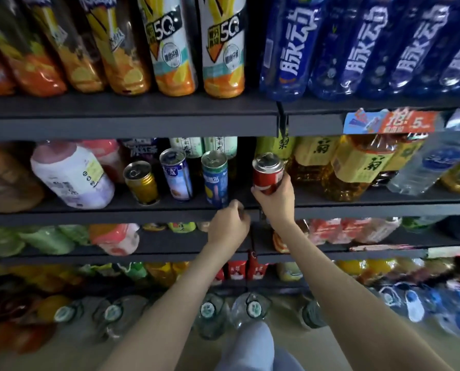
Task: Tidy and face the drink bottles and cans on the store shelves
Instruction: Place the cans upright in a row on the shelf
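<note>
My right hand [275, 202] grips a red can [267, 174] from below, holding it just above the front edge of the middle shelf [116, 211]. To its left on that shelf stand three cans: a blue and green one [216, 180], a blue and white one [176, 175] and a gold one [142, 183]. My left hand [228, 226] is at the shelf's front edge, just below the blue and green can, with its fingers curled and nothing visible in it.
Large yellow tea bottles [357, 167] fill the shelf right of the red can; a white bottle [71, 174] lies tilted at the left. Orange juice bottles [223, 46] and blue bottles [290, 49] stand on the shelf above. Lower shelves and floor hold more bottles.
</note>
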